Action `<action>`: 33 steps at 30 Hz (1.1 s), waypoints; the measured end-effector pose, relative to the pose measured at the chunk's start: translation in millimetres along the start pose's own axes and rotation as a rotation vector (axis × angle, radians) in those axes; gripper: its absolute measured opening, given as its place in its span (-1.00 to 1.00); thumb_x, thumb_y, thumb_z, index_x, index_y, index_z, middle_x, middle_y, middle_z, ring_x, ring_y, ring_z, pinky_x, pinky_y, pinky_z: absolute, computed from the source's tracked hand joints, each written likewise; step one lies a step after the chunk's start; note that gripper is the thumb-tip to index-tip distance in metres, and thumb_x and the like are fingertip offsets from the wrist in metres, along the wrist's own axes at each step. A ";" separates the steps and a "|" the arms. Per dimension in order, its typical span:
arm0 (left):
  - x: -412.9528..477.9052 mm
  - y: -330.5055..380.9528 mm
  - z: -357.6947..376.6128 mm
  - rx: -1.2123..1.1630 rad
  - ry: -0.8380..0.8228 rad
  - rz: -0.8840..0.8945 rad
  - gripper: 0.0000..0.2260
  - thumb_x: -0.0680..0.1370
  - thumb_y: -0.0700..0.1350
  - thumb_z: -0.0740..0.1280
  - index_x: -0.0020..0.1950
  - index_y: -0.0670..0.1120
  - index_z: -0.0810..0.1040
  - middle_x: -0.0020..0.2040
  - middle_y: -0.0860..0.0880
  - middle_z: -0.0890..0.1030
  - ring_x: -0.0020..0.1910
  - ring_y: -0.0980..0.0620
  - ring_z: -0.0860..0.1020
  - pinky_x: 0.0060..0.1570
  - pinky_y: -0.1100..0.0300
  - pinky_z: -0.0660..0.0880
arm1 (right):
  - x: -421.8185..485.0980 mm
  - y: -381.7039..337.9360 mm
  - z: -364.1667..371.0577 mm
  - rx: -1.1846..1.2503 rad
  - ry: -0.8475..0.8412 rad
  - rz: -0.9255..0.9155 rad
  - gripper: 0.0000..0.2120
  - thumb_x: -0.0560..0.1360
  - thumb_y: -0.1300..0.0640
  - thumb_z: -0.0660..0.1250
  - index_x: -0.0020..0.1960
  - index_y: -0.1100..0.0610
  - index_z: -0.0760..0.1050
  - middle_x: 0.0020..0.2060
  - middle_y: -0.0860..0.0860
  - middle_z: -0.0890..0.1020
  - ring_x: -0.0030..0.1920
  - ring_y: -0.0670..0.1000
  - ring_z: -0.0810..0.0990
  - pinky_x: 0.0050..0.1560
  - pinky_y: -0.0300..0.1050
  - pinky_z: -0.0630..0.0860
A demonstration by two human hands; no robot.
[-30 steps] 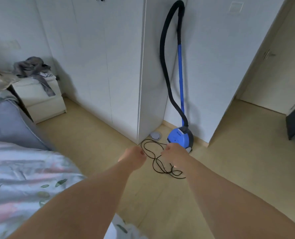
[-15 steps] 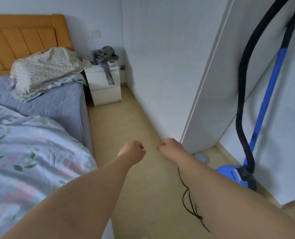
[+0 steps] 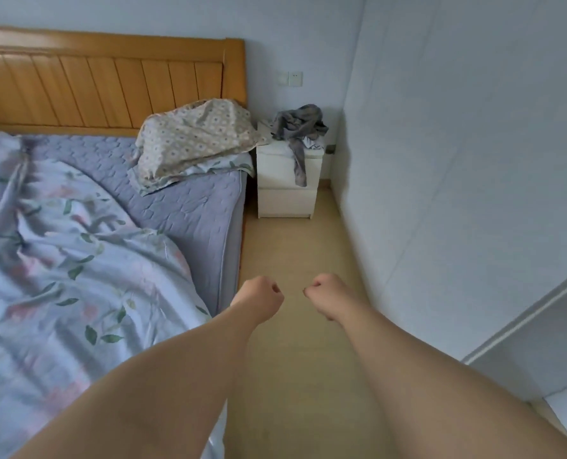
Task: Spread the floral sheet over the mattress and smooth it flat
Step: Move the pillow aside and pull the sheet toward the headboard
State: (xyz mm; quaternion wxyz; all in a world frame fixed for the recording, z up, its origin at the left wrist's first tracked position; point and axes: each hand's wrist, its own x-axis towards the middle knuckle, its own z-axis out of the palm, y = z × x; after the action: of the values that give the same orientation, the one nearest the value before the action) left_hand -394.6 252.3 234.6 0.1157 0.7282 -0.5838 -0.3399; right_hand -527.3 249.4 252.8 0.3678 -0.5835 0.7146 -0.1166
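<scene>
We stand at the side of the bed with both arms stretched out over the floor (image 3: 292, 342). Our left hand (image 3: 259, 298) and right hand (image 3: 326, 298) are each curled into a fist, near one another but apart, and we see no cloth in either. The floral sheet (image 3: 76, 266) lies rumpled across the near and left part of the mattress (image 3: 192, 207), one edge drooping over the bed's side just beside our left forearm. The quilted corner toward the headboard (image 3: 109, 84) lies bare, and a patterned pillow (image 3: 196, 137) rests on it.

As we judge it, the step is to take up the sheet's nearest edge. We do it well by uncurling both hands, pinching the hem at two points well apart, lifting so air gets under it, and drawing it toward the bare corner. The pillow likely needs moving first, or the cloth will bunch against it. Near the nightstand (image 3: 287, 197) we keep the swing low, so the grey clothes (image 3: 298, 127) are not swept off
</scene>
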 end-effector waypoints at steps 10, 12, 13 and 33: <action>149.8 -30.1 -66.1 -0.162 0.200 -0.268 -0.76 0.54 -0.17 0.15 -0.34 -0.05 0.38 -0.32 0.03 0.43 -0.21 -0.03 0.48 -0.22 0.21 0.41 | 183.9 -85.2 3.8 -0.140 -0.236 -0.204 -0.83 0.53 0.11 0.19 -0.25 0.05 0.37 -0.31 -0.01 0.45 -0.15 0.07 0.44 -0.13 -0.18 0.36; 179.9 -26.0 -77.9 -0.196 0.237 -0.334 -0.74 0.54 -0.17 0.14 -0.36 -0.02 0.35 -0.33 0.04 0.40 -0.20 -0.02 0.45 -0.21 0.23 0.39 | 226.9 -99.6 -2.2 -0.154 -0.276 -0.219 -0.79 0.52 0.13 0.19 -0.30 0.04 0.34 -0.36 -0.03 0.42 -0.17 0.07 0.44 -0.17 -0.19 0.36; 192.9 -25.2 -83.9 -0.198 0.248 -0.368 -0.74 0.54 -0.17 0.13 -0.35 -0.01 0.34 -0.32 0.05 0.40 -0.21 0.00 0.43 -0.22 0.24 0.39 | 245.7 -106.9 -5.0 -0.169 -0.299 -0.224 -0.78 0.52 0.14 0.19 -0.30 0.05 0.34 -0.36 -0.03 0.42 -0.17 0.07 0.44 -0.19 -0.19 0.36; 408.1 -127.9 -196.9 -0.416 0.325 -0.752 -0.87 0.54 -0.17 0.14 -0.08 -0.07 0.48 -0.11 -0.07 0.54 0.02 -0.10 0.61 -0.13 0.21 0.44 | 497.3 -314.8 108.9 -0.472 -0.581 -0.467 -0.95 0.54 0.15 0.19 -0.09 0.10 0.39 -0.07 0.06 0.50 0.01 0.12 0.48 0.11 -0.08 0.47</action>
State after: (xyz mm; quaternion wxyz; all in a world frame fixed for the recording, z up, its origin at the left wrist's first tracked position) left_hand -136.2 -134.4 161.5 0.2179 0.8947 -0.1727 -0.3496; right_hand -243.9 -271.3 170.1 0.3740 -0.8058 0.4376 0.1389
